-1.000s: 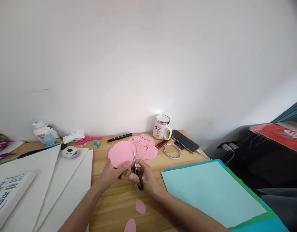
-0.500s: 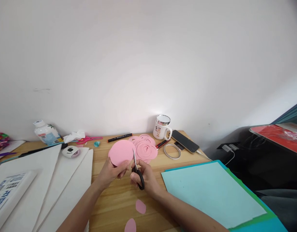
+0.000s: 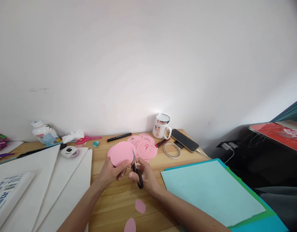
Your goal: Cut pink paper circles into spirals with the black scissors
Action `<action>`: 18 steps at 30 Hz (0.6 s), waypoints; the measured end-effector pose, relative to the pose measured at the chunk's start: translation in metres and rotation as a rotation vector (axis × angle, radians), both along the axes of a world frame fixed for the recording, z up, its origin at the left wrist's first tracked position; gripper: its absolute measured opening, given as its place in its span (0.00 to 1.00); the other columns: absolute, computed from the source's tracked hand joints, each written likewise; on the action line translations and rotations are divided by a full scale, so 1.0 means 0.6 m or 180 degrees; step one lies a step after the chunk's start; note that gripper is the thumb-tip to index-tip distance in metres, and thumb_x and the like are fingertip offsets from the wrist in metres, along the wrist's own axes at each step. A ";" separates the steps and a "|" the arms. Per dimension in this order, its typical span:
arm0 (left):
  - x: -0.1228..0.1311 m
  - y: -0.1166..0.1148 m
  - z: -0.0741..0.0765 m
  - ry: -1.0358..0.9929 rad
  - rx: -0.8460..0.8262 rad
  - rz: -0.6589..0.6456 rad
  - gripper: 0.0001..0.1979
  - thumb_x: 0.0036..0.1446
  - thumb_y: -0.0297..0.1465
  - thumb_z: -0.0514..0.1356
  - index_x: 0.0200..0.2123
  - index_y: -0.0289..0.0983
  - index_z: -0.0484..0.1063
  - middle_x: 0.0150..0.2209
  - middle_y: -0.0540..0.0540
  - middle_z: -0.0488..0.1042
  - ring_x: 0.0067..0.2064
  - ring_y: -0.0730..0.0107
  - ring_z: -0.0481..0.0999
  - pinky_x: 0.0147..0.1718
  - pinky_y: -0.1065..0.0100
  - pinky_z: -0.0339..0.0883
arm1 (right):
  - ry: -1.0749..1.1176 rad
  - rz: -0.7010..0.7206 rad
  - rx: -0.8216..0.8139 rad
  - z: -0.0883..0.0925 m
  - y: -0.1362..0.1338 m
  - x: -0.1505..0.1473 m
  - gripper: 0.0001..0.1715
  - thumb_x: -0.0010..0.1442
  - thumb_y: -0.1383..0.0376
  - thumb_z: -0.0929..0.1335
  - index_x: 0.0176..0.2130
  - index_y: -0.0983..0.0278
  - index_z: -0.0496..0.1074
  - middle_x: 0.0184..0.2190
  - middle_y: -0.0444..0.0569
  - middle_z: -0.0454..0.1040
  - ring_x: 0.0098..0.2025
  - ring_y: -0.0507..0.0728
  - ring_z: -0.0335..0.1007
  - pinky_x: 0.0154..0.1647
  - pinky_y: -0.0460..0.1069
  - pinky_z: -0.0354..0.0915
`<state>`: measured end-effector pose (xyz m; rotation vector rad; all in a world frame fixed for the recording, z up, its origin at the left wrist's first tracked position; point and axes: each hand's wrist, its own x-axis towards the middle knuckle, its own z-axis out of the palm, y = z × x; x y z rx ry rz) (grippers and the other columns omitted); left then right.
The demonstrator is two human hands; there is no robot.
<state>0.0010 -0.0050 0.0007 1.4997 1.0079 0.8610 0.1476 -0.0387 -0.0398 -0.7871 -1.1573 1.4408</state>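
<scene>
My left hand point(image 3: 116, 170) pinches a round pink paper disc point(image 3: 121, 154) by its lower edge, thumb on top. Another pink layer shows at the disc's left side. In my right hand point(image 3: 144, 175) is a pair of scissors point(image 3: 139, 177) with black handles, fingers wrapped round them. The blades point up and lie against the disc's right edge. Just behind, pink paper spirals point(image 3: 145, 149) are heaped on the wooden table point(image 3: 114, 206). Below my hands lie two small pink paper pieces, one an angular scrap point(image 3: 140, 206) and the other an oval scrap point(image 3: 130, 225).
A white mug point(image 3: 160, 127), a phone point(image 3: 185, 140) on a cable and a tape ring point(image 3: 172, 150) stand back right. Light blue sheets point(image 3: 211, 190) lie at right. White boards point(image 3: 73, 187), a bottle point(image 3: 45, 133) and pink scissors point(image 3: 86, 139) are at left; a black marker point(image 3: 119, 137) lies behind.
The view has shifted slightly. Both hands keep their grips on the disc and scissors, and the blades stay at the disc's right edge with barely any movement.
</scene>
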 end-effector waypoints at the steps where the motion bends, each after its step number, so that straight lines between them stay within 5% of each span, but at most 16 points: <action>1: -0.001 0.000 -0.001 0.0040 -0.0006 -0.0016 0.15 0.51 0.39 0.60 0.22 0.33 0.67 0.11 0.55 0.60 0.14 0.80 0.57 0.13 0.76 0.51 | 0.0056 0.0018 0.0039 0.000 0.000 0.001 0.26 0.41 0.57 0.76 0.34 0.62 0.61 0.19 0.35 0.62 0.19 0.46 0.52 0.17 0.41 0.50; 18: -0.008 0.006 -0.006 0.0089 0.0022 0.0002 0.16 0.51 0.40 0.59 0.21 0.33 0.68 0.10 0.57 0.58 0.14 0.81 0.54 0.13 0.76 0.47 | -0.0075 -0.0067 -0.0106 0.007 0.000 0.002 0.23 0.43 0.58 0.75 0.33 0.62 0.61 0.15 0.34 0.62 0.15 0.46 0.54 0.15 0.40 0.51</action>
